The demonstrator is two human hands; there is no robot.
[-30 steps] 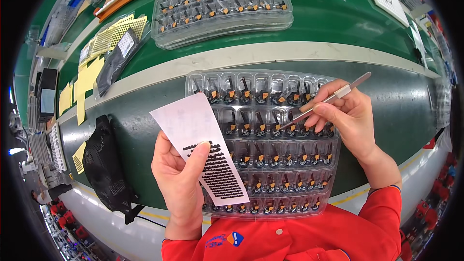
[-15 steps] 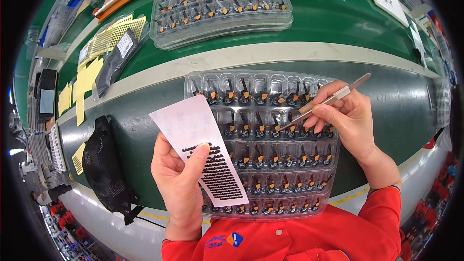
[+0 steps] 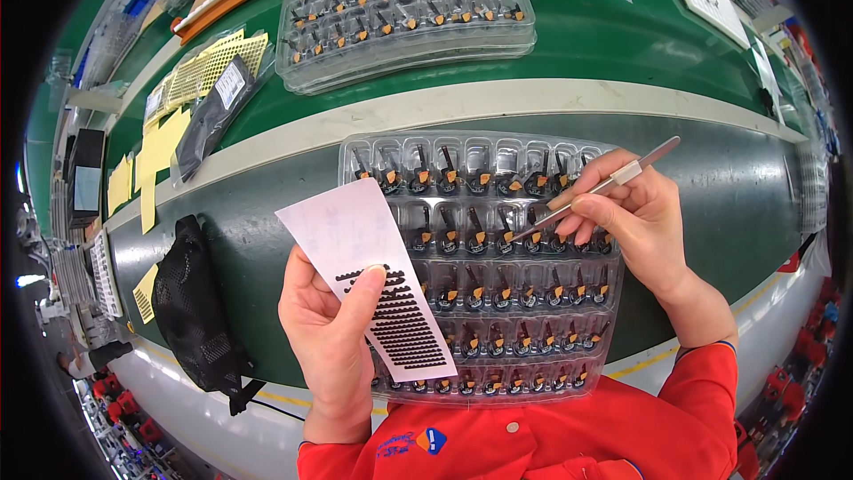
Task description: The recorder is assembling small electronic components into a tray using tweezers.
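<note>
Between the thumb and fingers of my left hand [image 3: 333, 324] is a white sheet [image 3: 342, 222] with rows of small black stickers, tilted over the left part of a clear plastic tray [image 3: 355, 144]. My right hand [image 3: 626, 209] grips metal tweezers [image 3: 613, 180] with a pale wrap round the middle. Their tips reach a small black part [image 3: 505, 242] with an orange tab, in the tray's second row from the far side. Similar parts sit in the tray's other pockets. The sheet and my right fingers hide some pockets.
Beyond the pale table ledge stands a stack of filled clear trays [image 3: 409, 49]. Yellow sticker sheets [image 3: 164, 147] and a dark package with a white label [image 3: 213, 107] lie at the far left. A black mesh bag [image 3: 197, 311] rests at the left table edge.
Almost nothing differs. Both hands keep their places, and the tweezers have shifted only very slightly left at the same part.
</note>
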